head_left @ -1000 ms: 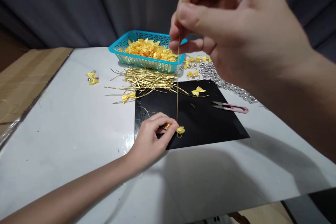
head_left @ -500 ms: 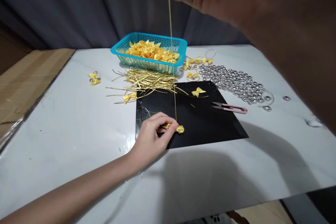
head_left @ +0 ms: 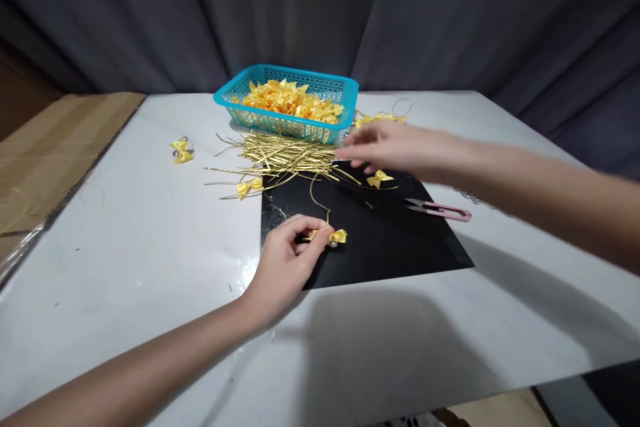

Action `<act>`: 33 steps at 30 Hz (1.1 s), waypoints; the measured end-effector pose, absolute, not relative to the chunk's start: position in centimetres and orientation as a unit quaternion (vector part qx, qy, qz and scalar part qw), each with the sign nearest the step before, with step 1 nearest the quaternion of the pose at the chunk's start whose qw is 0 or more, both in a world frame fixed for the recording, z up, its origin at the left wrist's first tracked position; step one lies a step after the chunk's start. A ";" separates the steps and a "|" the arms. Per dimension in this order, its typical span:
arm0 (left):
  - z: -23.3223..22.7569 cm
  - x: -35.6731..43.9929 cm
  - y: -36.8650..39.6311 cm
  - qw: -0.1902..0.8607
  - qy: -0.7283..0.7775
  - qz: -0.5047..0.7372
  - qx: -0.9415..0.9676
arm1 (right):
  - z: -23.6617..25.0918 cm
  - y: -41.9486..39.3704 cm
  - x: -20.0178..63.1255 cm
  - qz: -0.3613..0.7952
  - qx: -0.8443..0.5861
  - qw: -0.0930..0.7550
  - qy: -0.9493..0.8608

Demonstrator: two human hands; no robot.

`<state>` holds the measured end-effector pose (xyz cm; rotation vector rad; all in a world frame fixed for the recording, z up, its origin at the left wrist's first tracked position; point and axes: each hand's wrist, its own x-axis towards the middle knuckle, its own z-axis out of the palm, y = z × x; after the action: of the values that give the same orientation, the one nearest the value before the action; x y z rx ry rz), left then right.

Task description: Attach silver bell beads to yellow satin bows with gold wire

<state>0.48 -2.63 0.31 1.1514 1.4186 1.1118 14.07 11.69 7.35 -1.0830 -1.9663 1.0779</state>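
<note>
White table surface (head_left: 150, 267) across most of the frame; dark grey curtain (head_left: 320, 7) along the top; brown cardboard sheet (head_left: 45, 147) at the left edge. Square black mat (head_left: 400, 247) at centre. Turquoise plastic mesh basket (head_left: 345, 88) above centre, filled with yellow ribbon bows. Loose heap of thin gold wire strips (head_left: 280, 153) just below the basket, touching the mat's upper edge.

Left hand (head_left: 285, 260), lower centre: fingertips pinched together on a small yellow satin bow (head_left: 339, 236) resting on the mat, a curved gold wire (head_left: 315, 197) rising from it, free at its upper end.

Right hand (head_left: 395, 147), right of centre: blurred, fingers spread apart, holding nothing, over the mat's upper edge near the wire heap.

Pink thread snips (head_left: 443, 210) on the mat, right of centre. Single yellow bow (head_left: 379, 178) on the mat near the right hand; another (head_left: 181, 151) at upper left on the table.
</note>
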 end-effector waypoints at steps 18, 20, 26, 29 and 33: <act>0.5 0.4 -2.2 0.527 0.565 0.500 0.392 | -0.7 1.2 15.3 0.181 -0.331 0.422 -0.824; 0.5 0.4 -2.2 0.528 0.567 0.499 0.388 | -0.8 1.3 15.3 0.160 -0.317 0.418 -0.836; 0.3 0.4 -2.2 0.523 0.573 0.495 0.392 | -1.2 1.4 15.4 0.050 -0.308 0.378 -0.872; 0.2 0.4 -2.2 0.519 0.575 0.489 0.401 | -0.8 1.7 15.2 0.053 -0.304 0.372 -0.875; 0.3 0.5 -2.2 0.511 0.582 0.480 0.411 | 0.0 2.1 15.2 0.202 -0.317 0.390 -0.841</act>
<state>0.47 -2.16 0.27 0.9897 1.4013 1.1554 15.16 2.13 0.03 -0.8062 -2.1364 0.5142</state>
